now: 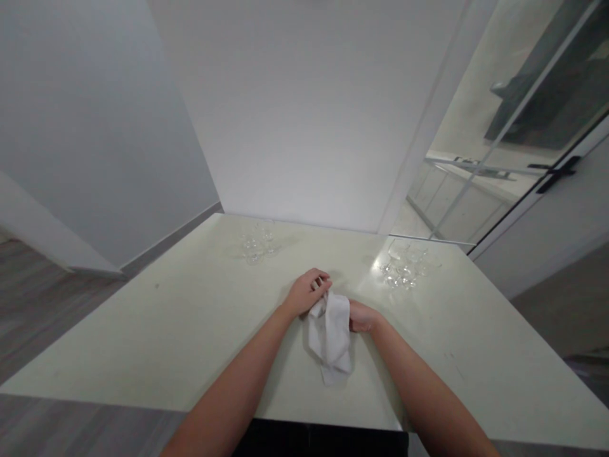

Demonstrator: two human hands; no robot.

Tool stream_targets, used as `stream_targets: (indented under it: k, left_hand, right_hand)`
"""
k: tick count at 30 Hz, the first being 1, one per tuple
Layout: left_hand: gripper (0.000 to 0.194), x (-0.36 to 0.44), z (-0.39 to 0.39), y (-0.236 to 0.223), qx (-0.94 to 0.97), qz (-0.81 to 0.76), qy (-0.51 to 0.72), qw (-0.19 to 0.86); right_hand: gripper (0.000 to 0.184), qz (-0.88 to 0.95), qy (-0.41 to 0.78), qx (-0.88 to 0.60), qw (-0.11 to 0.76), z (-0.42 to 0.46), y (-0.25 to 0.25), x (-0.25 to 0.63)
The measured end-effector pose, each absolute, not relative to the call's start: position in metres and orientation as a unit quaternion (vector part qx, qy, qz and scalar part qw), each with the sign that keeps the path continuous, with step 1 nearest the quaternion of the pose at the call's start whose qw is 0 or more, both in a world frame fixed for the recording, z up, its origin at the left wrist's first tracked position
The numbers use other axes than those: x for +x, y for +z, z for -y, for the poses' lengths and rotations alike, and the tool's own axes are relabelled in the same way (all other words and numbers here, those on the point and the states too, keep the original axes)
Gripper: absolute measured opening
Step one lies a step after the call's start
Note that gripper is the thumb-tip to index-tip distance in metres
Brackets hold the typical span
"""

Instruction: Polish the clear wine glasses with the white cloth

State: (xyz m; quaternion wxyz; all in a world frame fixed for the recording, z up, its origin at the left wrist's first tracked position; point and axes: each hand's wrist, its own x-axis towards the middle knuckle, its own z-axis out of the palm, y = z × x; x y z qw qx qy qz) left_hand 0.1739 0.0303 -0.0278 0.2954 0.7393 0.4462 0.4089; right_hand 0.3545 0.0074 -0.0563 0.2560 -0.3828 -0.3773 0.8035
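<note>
A white cloth [332,333] hangs between both hands over the middle of a pale table [166,330]. My left hand [308,293] pinches the cloth's upper left corner with its fingers curled. My right hand [362,316] is mostly hidden behind the cloth and grips it from the right. Whether the cloth wraps anything cannot be seen. Clear glasses [257,244] stand in a small group at the far left of the table. A second group of clear glasses [405,266] stands at the far right, near my right hand.
A white wall [304,114] rises right behind the table's far edge. A glass partition [480,171] with a dark door handle stands to the right. Grey wooden floor [42,298] lies to the left and below the near edge.
</note>
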Motion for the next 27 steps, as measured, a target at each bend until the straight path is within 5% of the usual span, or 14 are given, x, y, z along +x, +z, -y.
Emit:
stream_targets:
  k: [9,17,27]
  left_hand:
    - [0.038,0.113,-0.064,-0.029,0.406,-0.565,0.712,0.1]
    - [0.074,0.078,-0.096,-0.061,0.309,-0.608,0.708,0.182]
    - [0.077,0.044,-0.11,-0.062,0.318,-0.604,0.709,0.177]
  right_hand:
    - [0.059,0.279,0.832,-0.37,0.304,-0.012,-0.048,0.353]
    - [0.062,0.209,0.769,-0.33,0.506,-0.02,-0.039,0.357]
    - [0.064,0.236,0.748,-0.325,0.528,-0.023,-0.049,0.359]
